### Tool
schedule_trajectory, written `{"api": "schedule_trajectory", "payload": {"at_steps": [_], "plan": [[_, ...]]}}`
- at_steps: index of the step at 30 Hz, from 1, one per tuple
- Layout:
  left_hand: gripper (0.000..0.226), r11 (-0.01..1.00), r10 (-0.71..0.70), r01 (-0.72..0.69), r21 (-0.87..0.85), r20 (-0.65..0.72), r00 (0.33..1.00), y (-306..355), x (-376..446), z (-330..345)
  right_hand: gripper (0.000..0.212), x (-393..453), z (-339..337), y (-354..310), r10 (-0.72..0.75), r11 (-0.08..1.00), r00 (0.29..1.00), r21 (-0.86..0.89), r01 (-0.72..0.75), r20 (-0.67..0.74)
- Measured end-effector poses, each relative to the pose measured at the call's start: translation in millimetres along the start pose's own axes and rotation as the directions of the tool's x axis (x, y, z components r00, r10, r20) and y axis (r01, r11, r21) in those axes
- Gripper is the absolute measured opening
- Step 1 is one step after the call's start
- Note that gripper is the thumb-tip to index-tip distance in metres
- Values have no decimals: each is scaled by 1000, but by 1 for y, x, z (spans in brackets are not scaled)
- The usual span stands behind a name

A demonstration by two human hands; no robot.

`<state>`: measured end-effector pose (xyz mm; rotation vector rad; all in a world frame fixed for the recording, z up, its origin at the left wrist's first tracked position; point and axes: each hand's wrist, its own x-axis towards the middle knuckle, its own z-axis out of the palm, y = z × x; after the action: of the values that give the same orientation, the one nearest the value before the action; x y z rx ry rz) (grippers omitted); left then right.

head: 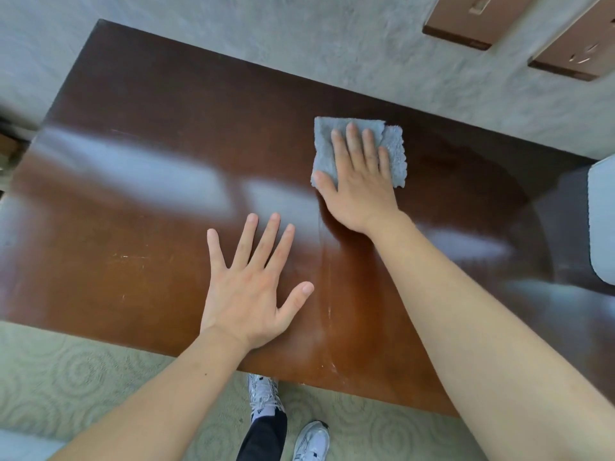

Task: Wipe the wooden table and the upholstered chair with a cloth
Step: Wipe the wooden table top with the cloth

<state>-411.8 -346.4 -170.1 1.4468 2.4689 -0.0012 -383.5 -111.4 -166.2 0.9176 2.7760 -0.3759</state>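
Right hand (359,181) flat on cloth (394,154) (left hand (249,287) splayed), table (133,211).

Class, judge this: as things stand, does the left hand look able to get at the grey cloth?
Probably yes. The left hand lies flat on the wooden table with bare tabletop between it and the cloth, though the right hand covers much of it.

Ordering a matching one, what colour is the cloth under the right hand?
Grey-blue, a plain fuzzy cloth; the head view shows it clearly.
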Motion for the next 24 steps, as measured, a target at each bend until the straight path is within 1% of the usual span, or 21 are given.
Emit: {"api": "schedule_trajectory", "payload": {"at_steps": [2, 5, 9, 12, 14, 17, 20, 24], "plan": [[82, 1000, 4, -4, 1, 5, 1000, 0, 0, 0, 73, -35, 10, -5, -47, 999, 999, -13, 47, -16], [84, 1000, 8, -8, 7, 23, 1000, 1, -1, -2, 73, -100, 27, -11, -80, 996, 996, -40, 79, -27], [83, 1000, 1, -2, 16, 35, 999, 2, 0, -3, 73, -192, 50, -12, -94, 995, 996, -15, 94, -3], [82, 1000, 0, -1, 17, 29, 1000, 2, 1, -3, 71, -231, 62, -9, -113, 993, 993, -12, 113, 26], [82, 1000, 4, -5, 19, 24, 1000, 2, 1, -1, 71, -229, 62, -5, -133, 991, 991, -12, 133, 31], [83, 1000, 12, -12, 15, 15, 1000, 2, 1, -1, 72, -197, 54, 0, -156, 987, 988, -28, 157, 12], [84, 1000, 6, -6, 22, 9, 1000, 2, 2, -1, 74, -140, 40, 7, -127, 991, 992, -41, 126, -19], [88, 999, -2, 2, 36, 5, 1000, 3, 3, -1, 74, -49, 16, 18, -59, 997, 998, -54, 58, -21]]}}
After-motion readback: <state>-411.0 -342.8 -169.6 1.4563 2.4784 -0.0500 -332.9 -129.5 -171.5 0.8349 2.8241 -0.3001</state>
